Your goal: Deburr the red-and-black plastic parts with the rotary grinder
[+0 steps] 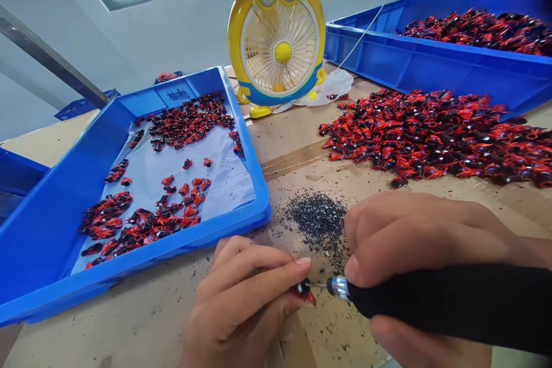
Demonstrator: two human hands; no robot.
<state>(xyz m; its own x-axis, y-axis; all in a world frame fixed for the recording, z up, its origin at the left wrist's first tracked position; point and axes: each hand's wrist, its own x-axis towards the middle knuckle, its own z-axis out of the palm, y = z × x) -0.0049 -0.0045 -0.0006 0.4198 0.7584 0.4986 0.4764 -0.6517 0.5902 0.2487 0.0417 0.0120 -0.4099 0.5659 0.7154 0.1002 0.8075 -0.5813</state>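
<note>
1. Near centre, the left hand (245, 302) pinches a small red-and-black part (303, 287), mostly hidden.
2. At right, the right hand (418, 238) grips a thick black tool (452, 305), lengthwise right to left.
3. Its thin metal bit (318, 284) points left at the part's black end; contact is unclear.
4. Black shavings (319, 215) lie just beyond.

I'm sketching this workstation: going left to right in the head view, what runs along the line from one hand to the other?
Left hand → red-and-black piece → thin metal bit → silver collar → right hand, gripping the black tool.
</note>
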